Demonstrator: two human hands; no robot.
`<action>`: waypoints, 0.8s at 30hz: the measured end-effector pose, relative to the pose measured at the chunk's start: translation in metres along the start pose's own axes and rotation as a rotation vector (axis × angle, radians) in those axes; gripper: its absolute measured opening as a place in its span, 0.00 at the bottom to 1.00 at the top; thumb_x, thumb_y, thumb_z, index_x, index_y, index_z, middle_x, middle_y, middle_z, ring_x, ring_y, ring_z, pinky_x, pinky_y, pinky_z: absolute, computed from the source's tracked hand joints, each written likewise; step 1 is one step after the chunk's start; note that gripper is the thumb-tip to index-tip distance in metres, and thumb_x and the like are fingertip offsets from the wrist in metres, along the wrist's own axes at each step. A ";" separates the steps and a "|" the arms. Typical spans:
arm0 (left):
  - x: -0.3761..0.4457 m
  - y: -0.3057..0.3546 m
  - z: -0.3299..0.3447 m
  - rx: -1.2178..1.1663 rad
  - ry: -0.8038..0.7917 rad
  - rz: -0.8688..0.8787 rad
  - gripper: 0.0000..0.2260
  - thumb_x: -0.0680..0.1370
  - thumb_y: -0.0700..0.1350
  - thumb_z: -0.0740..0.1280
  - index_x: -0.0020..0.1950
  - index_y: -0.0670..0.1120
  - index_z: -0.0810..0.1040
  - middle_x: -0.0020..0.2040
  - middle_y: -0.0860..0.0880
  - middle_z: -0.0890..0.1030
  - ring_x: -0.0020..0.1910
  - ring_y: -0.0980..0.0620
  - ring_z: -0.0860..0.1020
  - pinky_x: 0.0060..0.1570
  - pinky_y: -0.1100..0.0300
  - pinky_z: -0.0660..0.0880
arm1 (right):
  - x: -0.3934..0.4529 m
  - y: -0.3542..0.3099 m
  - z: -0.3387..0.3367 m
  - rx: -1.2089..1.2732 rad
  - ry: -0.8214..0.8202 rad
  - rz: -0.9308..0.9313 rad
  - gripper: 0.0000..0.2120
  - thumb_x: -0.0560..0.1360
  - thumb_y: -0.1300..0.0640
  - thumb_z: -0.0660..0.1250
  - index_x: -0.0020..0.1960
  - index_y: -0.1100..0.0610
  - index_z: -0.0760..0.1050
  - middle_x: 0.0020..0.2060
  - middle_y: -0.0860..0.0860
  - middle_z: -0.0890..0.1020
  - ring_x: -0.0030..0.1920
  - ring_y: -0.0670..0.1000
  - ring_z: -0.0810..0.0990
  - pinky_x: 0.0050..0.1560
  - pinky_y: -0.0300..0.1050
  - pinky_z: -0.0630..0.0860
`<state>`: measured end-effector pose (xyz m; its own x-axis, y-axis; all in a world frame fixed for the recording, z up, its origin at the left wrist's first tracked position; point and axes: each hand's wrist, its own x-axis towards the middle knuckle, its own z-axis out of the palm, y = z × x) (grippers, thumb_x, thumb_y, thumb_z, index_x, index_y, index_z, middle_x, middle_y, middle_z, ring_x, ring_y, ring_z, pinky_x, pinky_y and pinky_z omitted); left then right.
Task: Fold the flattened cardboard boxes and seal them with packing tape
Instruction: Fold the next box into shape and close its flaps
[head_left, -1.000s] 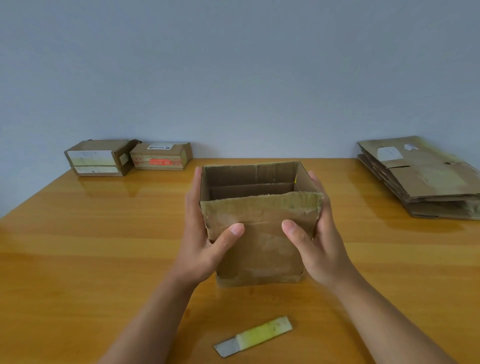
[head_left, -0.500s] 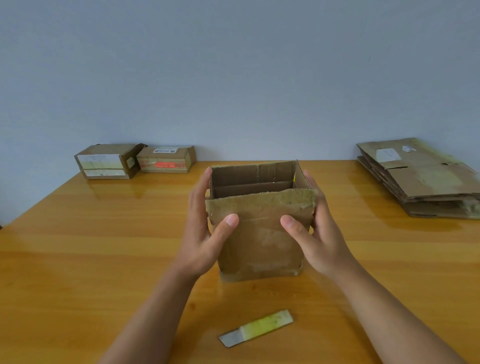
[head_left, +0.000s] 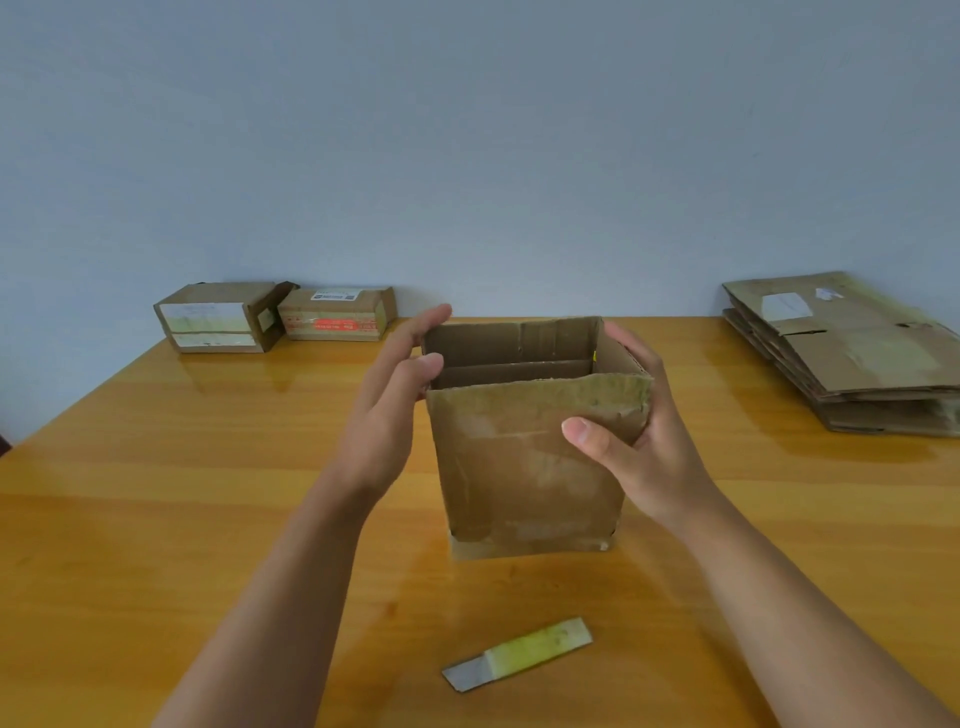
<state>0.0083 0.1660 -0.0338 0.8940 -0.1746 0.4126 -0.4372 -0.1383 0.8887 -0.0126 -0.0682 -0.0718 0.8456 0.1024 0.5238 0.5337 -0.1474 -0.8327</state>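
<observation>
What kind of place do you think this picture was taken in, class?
Probably a simple packing workspace: a wooden table against a plain wall, a stack of flattened cardboard boxes, and two sealed boxes set aside.

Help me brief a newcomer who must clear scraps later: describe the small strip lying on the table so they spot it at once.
Start at the wooden table and find the open cardboard box standing upright at its centre. The strip lies flat, apart from the box, on the near side between the person's forearms. It is the only thin, yellow-green piece with a grey end; everything else is brown cardboard.
</observation>
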 end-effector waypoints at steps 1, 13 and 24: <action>0.000 0.002 -0.001 0.032 -0.013 -0.009 0.27 0.74 0.60 0.58 0.74 0.58 0.70 0.72 0.55 0.72 0.73 0.53 0.68 0.71 0.41 0.67 | 0.000 0.001 0.000 -0.004 -0.003 0.003 0.36 0.68 0.42 0.74 0.70 0.29 0.60 0.66 0.55 0.75 0.64 0.51 0.77 0.63 0.50 0.77; -0.002 -0.006 0.008 -0.113 -0.089 -0.084 0.23 0.78 0.56 0.62 0.73 0.70 0.64 0.71 0.67 0.67 0.72 0.64 0.66 0.71 0.48 0.65 | -0.004 0.006 0.008 -0.005 0.020 -0.002 0.38 0.71 0.35 0.68 0.75 0.50 0.63 0.76 0.44 0.63 0.73 0.37 0.63 0.63 0.27 0.68; -0.007 -0.015 0.022 -0.448 0.041 -0.058 0.22 0.72 0.36 0.57 0.59 0.55 0.78 0.59 0.51 0.81 0.53 0.49 0.81 0.44 0.54 0.81 | -0.002 0.009 0.017 0.033 0.128 0.049 0.27 0.78 0.34 0.53 0.68 0.49 0.71 0.68 0.31 0.69 0.72 0.43 0.68 0.73 0.59 0.66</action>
<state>0.0058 0.1476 -0.0542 0.9229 -0.1388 0.3592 -0.3088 0.2904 0.9057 -0.0095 -0.0530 -0.0833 0.8658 -0.0303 0.4994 0.4932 -0.1164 -0.8621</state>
